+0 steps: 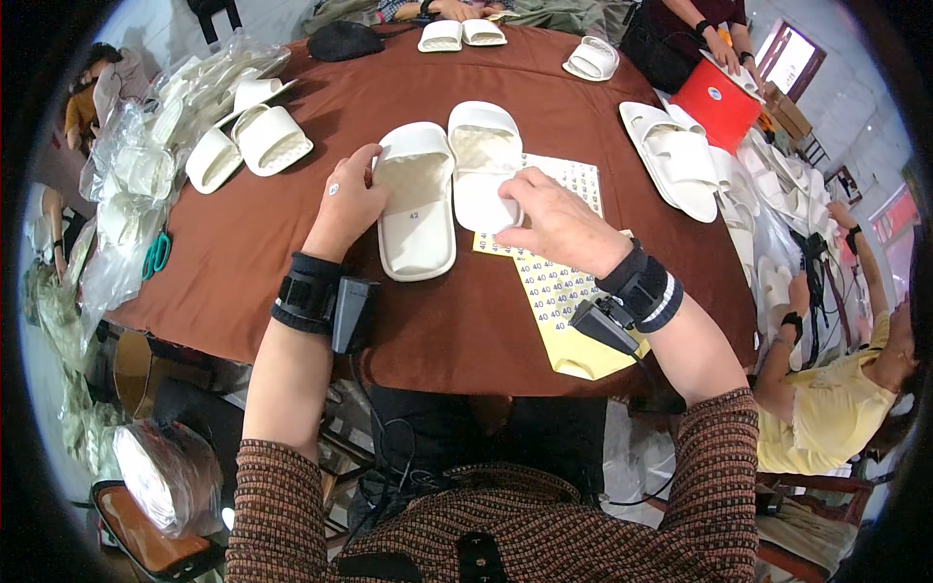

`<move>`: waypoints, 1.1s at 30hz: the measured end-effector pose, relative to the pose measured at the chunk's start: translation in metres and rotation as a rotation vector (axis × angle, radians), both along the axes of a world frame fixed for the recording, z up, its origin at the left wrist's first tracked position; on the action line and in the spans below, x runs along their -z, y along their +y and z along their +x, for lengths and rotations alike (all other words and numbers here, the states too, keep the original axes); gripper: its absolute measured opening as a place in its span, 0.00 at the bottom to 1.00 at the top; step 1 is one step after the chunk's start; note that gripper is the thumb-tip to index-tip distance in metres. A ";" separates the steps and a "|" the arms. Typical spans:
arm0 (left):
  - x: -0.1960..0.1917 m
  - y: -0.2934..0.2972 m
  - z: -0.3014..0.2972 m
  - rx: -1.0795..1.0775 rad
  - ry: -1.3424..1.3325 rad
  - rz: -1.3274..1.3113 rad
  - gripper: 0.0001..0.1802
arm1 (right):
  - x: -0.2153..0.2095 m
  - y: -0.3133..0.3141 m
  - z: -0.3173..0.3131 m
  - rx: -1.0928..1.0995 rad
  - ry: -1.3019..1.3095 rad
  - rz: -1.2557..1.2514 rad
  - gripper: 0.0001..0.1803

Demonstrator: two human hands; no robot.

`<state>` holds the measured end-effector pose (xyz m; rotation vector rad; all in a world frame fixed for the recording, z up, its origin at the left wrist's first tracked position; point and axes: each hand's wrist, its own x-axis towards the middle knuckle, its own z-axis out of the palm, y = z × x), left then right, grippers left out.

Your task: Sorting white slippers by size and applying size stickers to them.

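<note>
Two white slippers lie side by side on the brown tablecloth in front of me, toes pointing away. My left hand (352, 202) has its curled fingers against the outer edge of the left slipper (416, 238), which bears a small printed mark on its insole. At the heel of the right slipper (474, 199), my right hand (566, 222) is bent, with fingertips on the insole and the thumb by the heel edge. Whether a small sticker is under those fingertips, I cannot tell. Yellow sticker sheets (559, 301) lie partly beneath my right hand and wrist.
More white slippers (274, 138) rest at the left, beside plastic-bagged ones (146, 160) and green-handled scissors (155, 256). A slipper pair (671, 160) and a red round container (716, 105) stand at the right. Co-workers sit around, one in yellow (826, 413). Cables hang from my wrist straps.
</note>
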<state>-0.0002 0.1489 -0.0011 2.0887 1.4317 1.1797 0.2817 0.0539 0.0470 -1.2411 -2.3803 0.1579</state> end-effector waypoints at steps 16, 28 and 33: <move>-0.010 -0.012 0.002 0.017 0.011 -0.048 0.24 | -0.012 -0.061 -0.004 -0.081 -0.389 0.394 0.05; -0.017 -0.025 0.007 0.101 -0.086 -0.190 0.22 | -0.003 -0.006 0.014 0.054 0.426 -0.290 0.11; -0.025 -0.027 0.004 0.128 -0.167 -0.168 0.19 | 0.004 -0.003 0.008 0.029 0.340 -0.217 0.13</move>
